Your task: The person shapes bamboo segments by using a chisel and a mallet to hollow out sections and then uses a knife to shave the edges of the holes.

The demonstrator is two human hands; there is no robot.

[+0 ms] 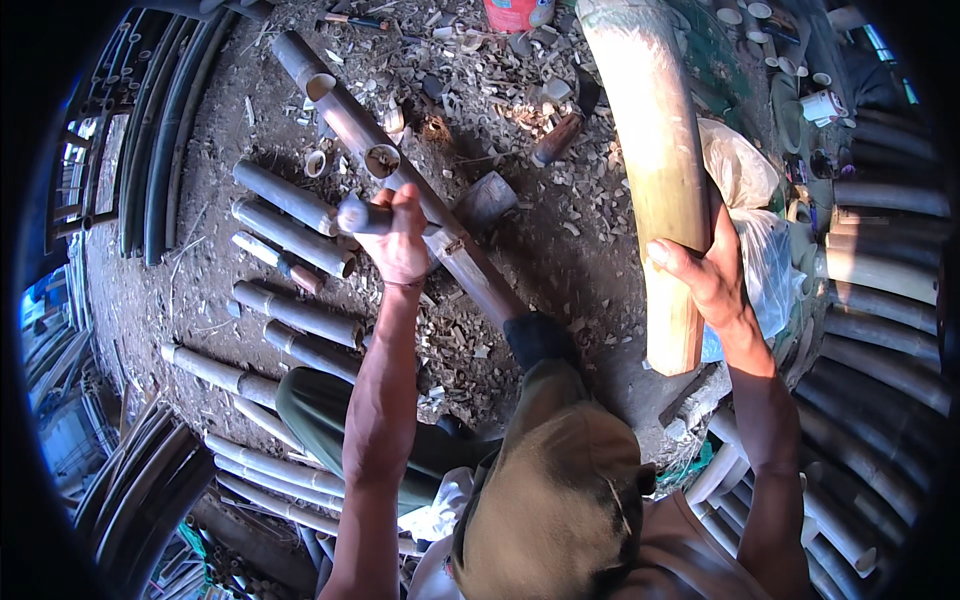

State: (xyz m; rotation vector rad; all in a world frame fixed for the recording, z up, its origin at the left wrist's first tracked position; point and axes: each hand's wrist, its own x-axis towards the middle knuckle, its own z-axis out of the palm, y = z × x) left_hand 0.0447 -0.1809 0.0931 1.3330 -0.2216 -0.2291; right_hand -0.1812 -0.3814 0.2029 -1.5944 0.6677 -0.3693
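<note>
My left hand is closed around the dark, thick handle of a chisel. Its tip points right, toward a pale notch in a bamboo pole. Whether the tip touches the wood, I cannot tell. The pole lies diagonally on the ground, with two round openings cut in its upper side farther away. My foot in dark footwear presses on its near end. To the right, my right hand grips a long, thick wooden club, raised and brightly lit, its heavier end pointing away.
Several cut bamboo lengths lie on the left. A bundle of long poles is beyond them, and stacked bamboo fills the right. Plastic bags sit beside the club. Wood chips litter the ground near a red bucket.
</note>
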